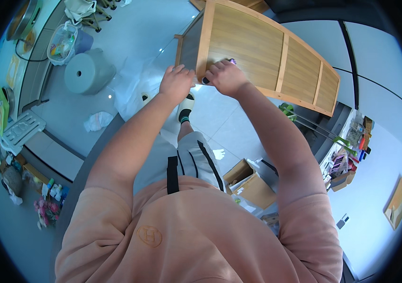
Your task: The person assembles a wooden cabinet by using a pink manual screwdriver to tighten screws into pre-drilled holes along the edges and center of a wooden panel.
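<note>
A wooden cabinet (pixel 243 35) with light-framed panels lies ahead of me, its near end close to both hands. My left hand (pixel 177 85) is closed at the cabinet's near lower corner, fingers bent. What lies between those fingers, if anything, is hidden. Just to its right, my right hand (pixel 227 78) is wrapped round a small handheld thing whose dark end (pixel 205 80) shows on the left and whose purple end (pixel 232 61) shows beyond the knuckles. Its kind is hidden by the fingers. The hands are close together but apart.
Thin clear plastic sheeting (pixel 132 92) spreads on the tiled floor by my feet. To the left stand a round grey stool (pixel 87 70) and a lined waste bin (pixel 63 43). An opened cardboard box (pixel 255 188) is at my right, near a shelf with clutter (pixel 347 155).
</note>
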{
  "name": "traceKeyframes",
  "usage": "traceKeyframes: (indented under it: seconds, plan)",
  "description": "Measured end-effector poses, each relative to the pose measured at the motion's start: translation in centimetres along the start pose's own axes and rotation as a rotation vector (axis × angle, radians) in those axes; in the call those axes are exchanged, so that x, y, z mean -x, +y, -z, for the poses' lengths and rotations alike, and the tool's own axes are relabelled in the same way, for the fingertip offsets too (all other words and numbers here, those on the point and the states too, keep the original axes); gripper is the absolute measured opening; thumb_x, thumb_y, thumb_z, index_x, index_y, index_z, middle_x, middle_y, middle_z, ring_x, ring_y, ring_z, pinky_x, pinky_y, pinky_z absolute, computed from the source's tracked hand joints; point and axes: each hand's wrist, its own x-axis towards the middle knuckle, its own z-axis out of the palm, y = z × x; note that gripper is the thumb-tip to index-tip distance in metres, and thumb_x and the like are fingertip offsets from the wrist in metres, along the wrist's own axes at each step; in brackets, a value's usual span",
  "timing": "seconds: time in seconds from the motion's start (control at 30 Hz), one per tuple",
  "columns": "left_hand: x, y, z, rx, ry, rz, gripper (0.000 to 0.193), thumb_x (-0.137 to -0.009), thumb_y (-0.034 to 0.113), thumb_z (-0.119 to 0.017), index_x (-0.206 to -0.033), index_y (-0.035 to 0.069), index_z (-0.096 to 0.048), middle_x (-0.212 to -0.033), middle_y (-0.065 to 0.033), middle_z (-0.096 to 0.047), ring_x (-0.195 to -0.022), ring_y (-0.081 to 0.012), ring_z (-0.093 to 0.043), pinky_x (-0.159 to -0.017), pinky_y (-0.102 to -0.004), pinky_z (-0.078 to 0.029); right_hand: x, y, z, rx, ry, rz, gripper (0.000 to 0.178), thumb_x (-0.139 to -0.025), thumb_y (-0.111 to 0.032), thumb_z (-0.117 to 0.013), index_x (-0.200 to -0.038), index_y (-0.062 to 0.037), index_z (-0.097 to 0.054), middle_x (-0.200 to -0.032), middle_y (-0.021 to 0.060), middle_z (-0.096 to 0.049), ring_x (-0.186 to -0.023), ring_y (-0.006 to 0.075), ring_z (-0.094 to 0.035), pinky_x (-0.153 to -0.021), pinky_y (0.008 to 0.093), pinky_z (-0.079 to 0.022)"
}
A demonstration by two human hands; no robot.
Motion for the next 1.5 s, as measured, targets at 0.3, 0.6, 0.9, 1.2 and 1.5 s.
traceKeyframes:
  seconds: [0.3,0.6,0.9,1.2,1.5]
  plan:
    - [0.4,0.0,-1.1,0.011,0.102,-0.058,0.031,-0.080,0.034,-0.065,-0.099,0.009,-0.063,-0.098,-0.0035,-0.066,-0.112,-0.0191,-0.053,-0.095,-0.0356,-0.034,-0.5,-8.9,-0.8,-0.552,-0.078,-1.168,0.037,-0.083,-0.039,-0.062,-0.085,-0.0018,-0.062,-0.069,0.0151,-0.065,-0.063,0.0323,-0.064,-0.062,0.0416,-0.052]
    - [-0.7,-0.1,0.6,0.069,-0.097,-0.097,0.034,-0.077,0.033,-0.068,-0.100,0.009,-0.061,-0.100,-0.0075,-0.067,-0.115,-0.0210,-0.053,-0.098,-0.0383,-0.034,1.6,-5.1,0.1,-0.219,-0.118,-0.661,0.027,-0.084,-0.036,-0.061,-0.087,-0.0087,-0.061,-0.082,0.0082,-0.064,-0.078,0.0273,-0.064,-0.071,0.0388,-0.052]
    - [-0.5,-0.2,-0.3,0.142,-0.048,-0.152,0.035,-0.075,0.034,-0.071,-0.098,0.009,-0.062,-0.094,-0.0059,-0.068,-0.115,-0.0199,-0.053,-0.098,-0.0382,-0.035,1.7,-7.5,-0.2,-0.363,-0.042,-0.866,0.022,-0.083,-0.026,-0.060,-0.091,-0.0055,-0.061,-0.083,0.0100,-0.065,-0.080,0.0272,-0.065,-0.073,0.0380,-0.051]
    - [0.1,-0.2,0.0,0.168,-0.033,-0.154,0.029,-0.080,0.035,-0.067,-0.094,0.010,-0.064,-0.095,-0.0047,-0.068,-0.116,-0.0190,-0.054,-0.101,-0.0381,-0.032,2.8,-4.6,0.9,-0.130,0.029,-0.456,0.007,-0.076,-0.015,-0.058,-0.080,-0.0095,-0.056,-0.082,0.0037,-0.058,-0.076,0.0225,-0.059,-0.072,0.0335,-0.047]
    - [0.7,0.7,0.4,0.221,-0.009,-0.136,0.039,-0.073,0.033,-0.073,-0.102,0.010,-0.062,-0.093,-0.0027,-0.067,-0.115,-0.0182,-0.052,-0.100,-0.0406,-0.033,3.4,-6.9,2.7,-0.294,0.178,-0.689,0.036,-0.073,-0.026,-0.072,-0.102,-0.0070,-0.062,-0.100,0.0088,-0.061,-0.093,0.0275,-0.060,-0.083,0.0388,-0.049]
